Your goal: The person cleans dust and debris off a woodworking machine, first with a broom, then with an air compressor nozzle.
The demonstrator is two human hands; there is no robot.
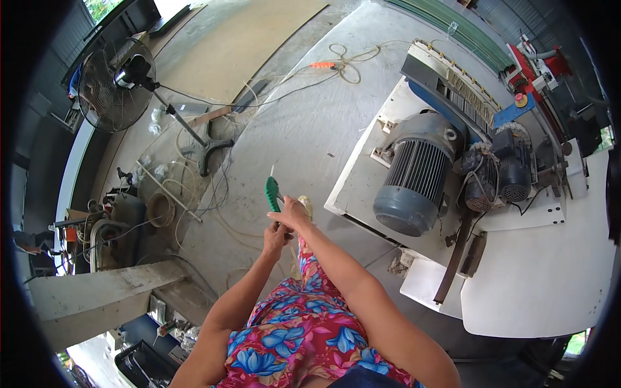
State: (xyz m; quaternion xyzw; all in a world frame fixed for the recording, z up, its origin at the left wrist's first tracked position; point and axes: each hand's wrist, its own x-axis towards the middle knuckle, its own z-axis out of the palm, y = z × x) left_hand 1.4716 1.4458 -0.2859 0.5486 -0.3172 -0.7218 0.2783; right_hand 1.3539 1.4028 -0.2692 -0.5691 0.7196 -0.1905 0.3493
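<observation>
Both my hands meet in front of me over the concrete floor. My right hand grips a green utility knife with its thin blade pointing up. My left hand is just below it, fingers closed around the lower end of the knife or something small there; I cannot tell which. My flowered clothing fills the bottom of the view.
A white machine with a large grey electric motor stands to my right. A standing fan is at the far left, with cables and cords across the floor. Clutter and a concrete ledge lie at the lower left.
</observation>
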